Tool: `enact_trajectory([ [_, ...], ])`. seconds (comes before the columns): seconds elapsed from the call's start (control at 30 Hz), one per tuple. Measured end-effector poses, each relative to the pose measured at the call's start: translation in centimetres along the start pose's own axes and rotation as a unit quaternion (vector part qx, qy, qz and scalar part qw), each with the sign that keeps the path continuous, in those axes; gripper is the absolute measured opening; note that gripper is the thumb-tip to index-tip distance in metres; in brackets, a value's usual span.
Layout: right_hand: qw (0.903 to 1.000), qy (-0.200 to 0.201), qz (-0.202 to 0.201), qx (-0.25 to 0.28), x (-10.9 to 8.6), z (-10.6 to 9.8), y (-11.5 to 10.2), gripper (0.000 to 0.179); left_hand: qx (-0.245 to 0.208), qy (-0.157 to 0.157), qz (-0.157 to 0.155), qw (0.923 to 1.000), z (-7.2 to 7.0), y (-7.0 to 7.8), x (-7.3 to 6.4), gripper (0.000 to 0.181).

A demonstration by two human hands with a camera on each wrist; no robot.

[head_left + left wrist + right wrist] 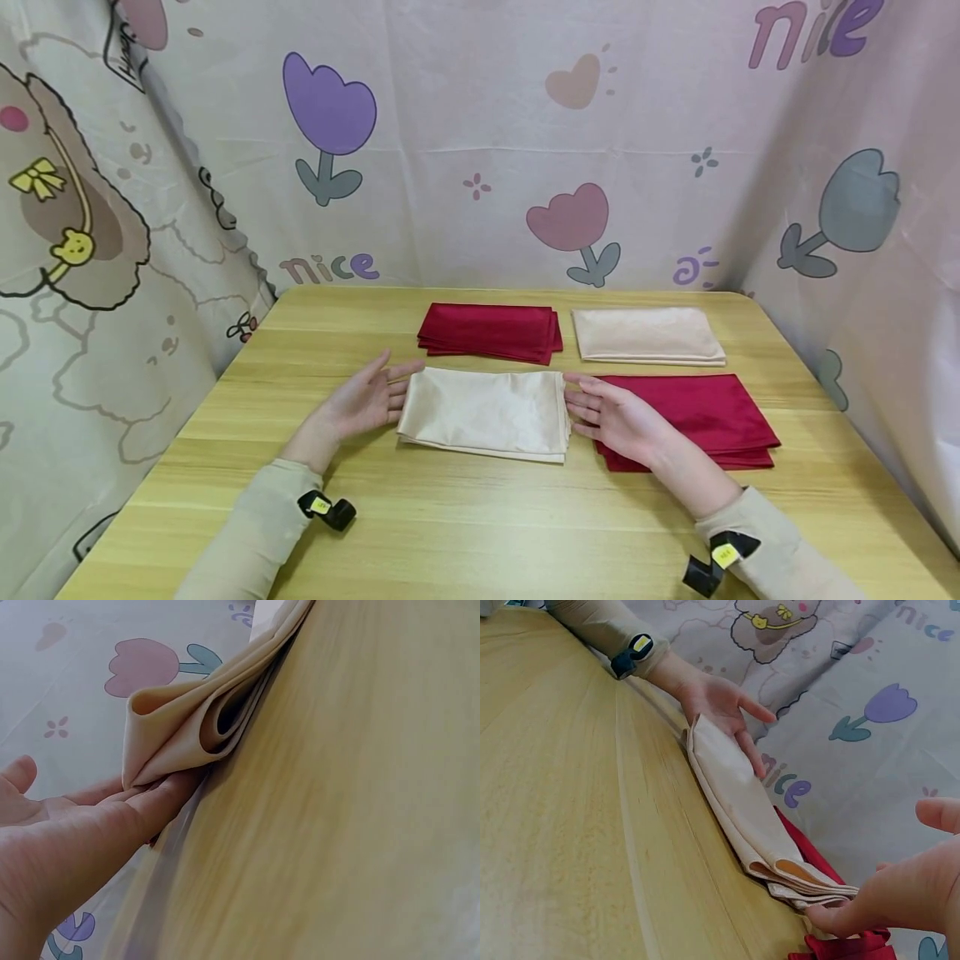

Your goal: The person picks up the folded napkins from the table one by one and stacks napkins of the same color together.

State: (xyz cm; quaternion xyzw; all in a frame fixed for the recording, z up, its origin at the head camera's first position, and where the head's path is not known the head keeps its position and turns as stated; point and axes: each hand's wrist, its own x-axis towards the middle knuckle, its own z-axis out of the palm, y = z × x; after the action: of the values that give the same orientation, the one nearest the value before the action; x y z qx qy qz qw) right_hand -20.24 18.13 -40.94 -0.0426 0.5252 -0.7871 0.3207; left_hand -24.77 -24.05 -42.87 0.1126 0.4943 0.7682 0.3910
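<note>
A folded cream satin cloth (483, 414) lies flat at the middle of the table, between both hands. At its left edge is my left hand (367, 400), palm turned inward and fingers extended. In the left wrist view, those fingers reach beneath the looped folds of the cloth (169, 739). My right hand (618, 417) is at the opposite edge, fingers extended, thumb apart from the cloth. The right wrist view shows its fingertips touching the layered end of the cloth (739, 795). Neither thumb pinches the fabric.
Behind the cream cloth lies a folded dark red cloth (491, 329), with another cream cloth (645, 335) to its right. A second red cloth (705, 412) lies partly beneath my right hand and forearm. A printed curtain (450, 167) borders the wooden table (450, 525).
</note>
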Motion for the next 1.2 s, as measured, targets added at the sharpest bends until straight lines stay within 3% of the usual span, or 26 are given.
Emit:
enact_trajectory([
  [0.47,0.9936,0.018,-0.012,0.11,1.2,0.0,1.2,0.064,0.006,-0.002,-0.009,0.9999,0.1,-0.1,-0.1,0.077],
  [0.63,0.992,0.0,-0.026,0.124,1.3,0.1,1.4,0.065,0.01,-0.008,-0.011,0.9999,0.0,-0.2,0.1,0.078],
  [0.8,0.9964,-0.012,-0.021,0.082,1.7,0.5,1.1,0.062,0.023,-0.01,-0.008,0.9996,0.0,-0.3,0.1,0.077],
  [0.97,0.9998,0.013,-0.016,0.007,2.1,1.2,0.9,0.058,0.025,0.0,-0.01,0.9996,0.2,-0.3,0.1,0.077],
  [1.2,0.9946,0.046,-0.019,-0.091,2.4,1.7,0.9,0.059,0.054,0.029,-0.009,0.9981,0.5,-0.2,0.0,0.074],
])
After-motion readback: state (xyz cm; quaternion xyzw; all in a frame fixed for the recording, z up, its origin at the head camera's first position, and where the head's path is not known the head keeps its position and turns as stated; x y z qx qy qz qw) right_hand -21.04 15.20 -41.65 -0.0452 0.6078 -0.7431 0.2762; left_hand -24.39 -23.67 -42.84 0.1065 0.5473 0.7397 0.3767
